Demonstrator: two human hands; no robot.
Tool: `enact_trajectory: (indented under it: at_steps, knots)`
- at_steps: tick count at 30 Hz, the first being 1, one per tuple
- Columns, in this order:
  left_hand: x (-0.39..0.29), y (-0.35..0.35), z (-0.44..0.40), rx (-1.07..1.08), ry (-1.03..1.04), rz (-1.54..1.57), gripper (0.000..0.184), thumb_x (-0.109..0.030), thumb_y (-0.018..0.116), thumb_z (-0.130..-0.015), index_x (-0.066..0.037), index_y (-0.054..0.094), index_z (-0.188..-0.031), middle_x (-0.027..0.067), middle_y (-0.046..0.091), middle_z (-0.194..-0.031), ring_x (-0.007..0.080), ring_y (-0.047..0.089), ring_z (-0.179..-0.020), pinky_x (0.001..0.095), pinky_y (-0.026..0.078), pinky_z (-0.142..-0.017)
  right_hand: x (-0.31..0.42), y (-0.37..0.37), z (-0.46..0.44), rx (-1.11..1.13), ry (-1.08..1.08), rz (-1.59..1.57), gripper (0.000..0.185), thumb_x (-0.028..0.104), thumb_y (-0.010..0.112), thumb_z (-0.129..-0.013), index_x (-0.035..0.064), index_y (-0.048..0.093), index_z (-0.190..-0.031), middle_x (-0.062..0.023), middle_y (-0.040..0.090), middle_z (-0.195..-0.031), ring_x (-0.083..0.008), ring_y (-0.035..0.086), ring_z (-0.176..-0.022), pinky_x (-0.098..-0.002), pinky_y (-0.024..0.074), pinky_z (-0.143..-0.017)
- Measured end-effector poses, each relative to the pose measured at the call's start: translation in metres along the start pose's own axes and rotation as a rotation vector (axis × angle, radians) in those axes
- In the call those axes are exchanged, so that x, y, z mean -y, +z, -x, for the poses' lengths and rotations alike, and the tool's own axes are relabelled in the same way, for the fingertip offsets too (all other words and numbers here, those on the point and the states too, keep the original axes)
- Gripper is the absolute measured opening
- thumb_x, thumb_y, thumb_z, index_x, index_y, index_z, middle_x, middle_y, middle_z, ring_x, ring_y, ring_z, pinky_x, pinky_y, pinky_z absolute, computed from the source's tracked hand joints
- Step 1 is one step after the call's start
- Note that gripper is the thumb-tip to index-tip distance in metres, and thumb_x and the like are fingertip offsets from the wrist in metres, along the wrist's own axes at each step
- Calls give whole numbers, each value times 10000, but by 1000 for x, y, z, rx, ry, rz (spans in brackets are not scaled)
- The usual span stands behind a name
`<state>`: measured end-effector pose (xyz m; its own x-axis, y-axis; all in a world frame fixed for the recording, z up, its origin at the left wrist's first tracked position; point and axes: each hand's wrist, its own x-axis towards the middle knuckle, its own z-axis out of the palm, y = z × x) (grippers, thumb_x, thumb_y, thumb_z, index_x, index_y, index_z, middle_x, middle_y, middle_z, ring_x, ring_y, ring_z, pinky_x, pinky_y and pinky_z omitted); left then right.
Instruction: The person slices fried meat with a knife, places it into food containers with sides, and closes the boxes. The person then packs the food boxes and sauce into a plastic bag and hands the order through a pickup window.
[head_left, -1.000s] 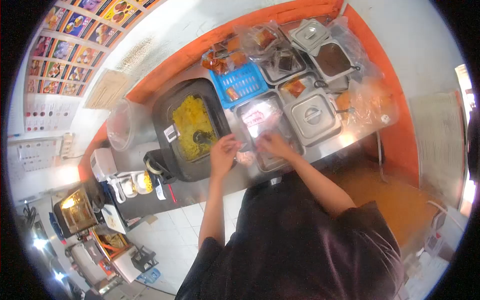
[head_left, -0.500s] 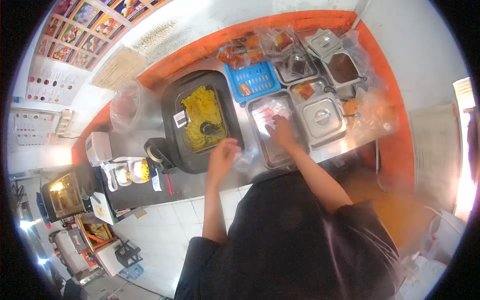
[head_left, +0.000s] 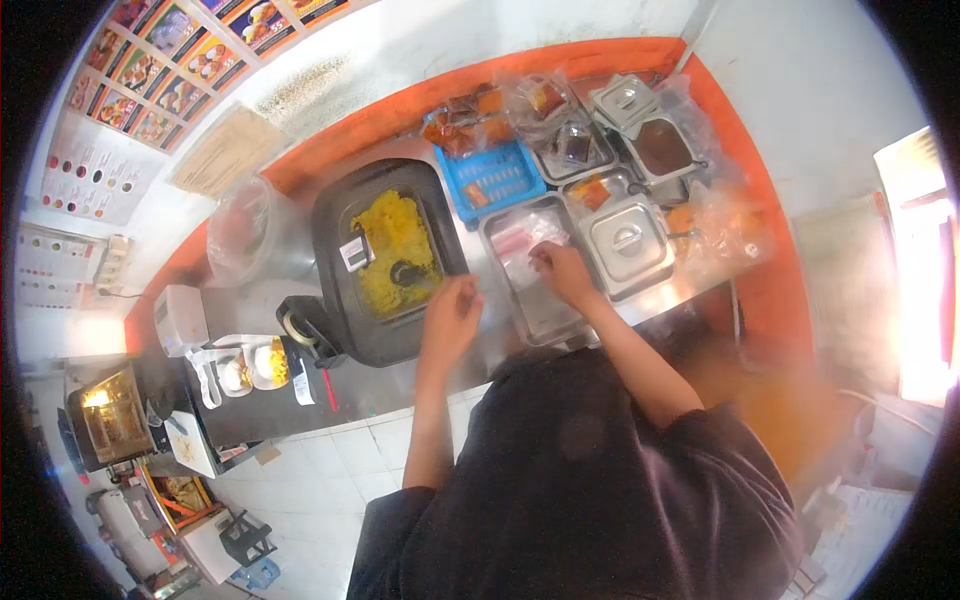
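My left hand (head_left: 453, 308) is closed with fingers drawn together, beside the right edge of a black warmer (head_left: 341, 301) that holds yellow rice (head_left: 398, 240). What it holds, if anything, is too small to make out. Over a steel tray (head_left: 547, 315) my right hand (head_left: 564, 270) has its fingers bent together, touching or just above clear plastic packets (head_left: 520, 236) with pinkish contents. Whether it grips one is hidden. A dark-handled scoop (head_left: 409, 274) rests in the rice.
Behind the tray stands a blue basket (head_left: 493, 178). A lidded steel pan (head_left: 630, 243) is to its right, near bagged food (head_left: 735, 222). Leftward are a tape dispenser (head_left: 303, 326), a food container (head_left: 267, 364), a red pen (head_left: 330, 389) and a bag-lined bucket (head_left: 256, 238).
The clear plastic that hung by my left hand is no longer visible there. My right hand has shifted a little over the tray. The camera view has turned slightly.
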<state>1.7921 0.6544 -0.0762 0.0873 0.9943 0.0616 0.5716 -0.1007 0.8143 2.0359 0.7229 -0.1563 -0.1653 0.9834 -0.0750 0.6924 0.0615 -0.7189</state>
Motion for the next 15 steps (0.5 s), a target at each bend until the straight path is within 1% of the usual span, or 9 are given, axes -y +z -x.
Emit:
enact_trajectory:
  at_steps: [1, 4, 6, 8, 10, 11, 13, 14, 15]
  knots:
    - [-6, 6, -14, -3, 8, 6, 298, -71, 644, -886, -37, 619, -1180, 46, 607, -868, 116, 539, -790, 272, 438, -696, 10, -15, 4, 49, -142, -235, 152, 105, 629, -928, 25, 681, -1046, -132, 724, -897, -278, 696, -825, -393, 525, -772]
    - [-26, 17, -43, -132, 313, -28, 362, -135, 720, -876, -44, 657, -1221, 53, 696, -928, 97, 566, -761, 272, 425, -631, 38, -61, 15, 203, -211, -319, 161, 102, 621, -940, 7, 684, -1053, -142, 713, -890, -235, 684, -816, -353, 519, -771]
    - [-46, 18, -54, 168, 7, 105, 328, -145, 748, -866, -33, 700, -1171, 59, 750, -958, 82, 621, -754, 254, 426, -608, 49, -91, 22, 149, -223, -283, 169, 112, 621, -942, 5, 682, -1058, -151, 709, -889, -235, 683, -819, -352, 521, -773]
    - [-59, 25, -59, 204, 1, 153, 322, -145, 761, -857, -23, 710, -1150, 52, 756, -937, 79, 640, -757, 246, 423, -599, 50, -112, 26, 89, -227, -246, 178, 123, 621, -945, 3, 680, -1063, -160, 705, -888, -235, 682, -822, -350, 522, -775]
    - [-61, 42, -64, 281, -46, 267, 321, -133, 782, -842, 2, 716, -1127, 41, 762, -944, 78, 679, -842, 227, 426, -620, 42, -131, 28, 147, -106, -297, 211, 120, 618, -898, 36, 694, -1076, -190, 698, -992, -352, 665, -945, -423, 509, -865]
    - [-61, 51, -65, 318, -22, 275, 321, -133, 782, -842, 2, 716, -1127, 41, 762, -944, 78, 679, -842, 227, 426, -620, 29, -133, 30, 111, -81, -290, 211, 120, 618, -898, 36, 694, -1076, -190, 698, -992, -352, 665, -945, -423, 509, -865]
    - [-77, 68, -71, 296, -41, 238, 288, -142, 765, -847, 4, 728, -1093, 115, 765, -950, 178, 728, -865, 313, 527, -822, 15, -132, 31, -236, -274, -122, 248, 170, 653, -918, 16, 655, -1113, -139, 667, -970, -275, 656, -918, -364, 511, -822]
    - [-90, 76, -74, 319, -18, 238, 288, -142, 765, -847, 4, 728, -1093, 115, 765, -950, 178, 728, -865, 313, 527, -822, 18, -139, 39, -542, -334, 50, 278, 171, 684, -890, 20, 647, -1121, -145, 641, -1006, -297, 635, -963, -371, 504, -847]
    - [-104, 83, -77, 278, -67, 211, 276, -119, 766, -840, 1, 729, -1085, 109, 765, -945, 173, 725, -860, 309, 528, -819, 21, -151, 46, -566, -322, 58, 278, 171, 684, -890, 20, 647, -1121, -145, 641, -1006, -297, 635, -963, -371, 504, -847]
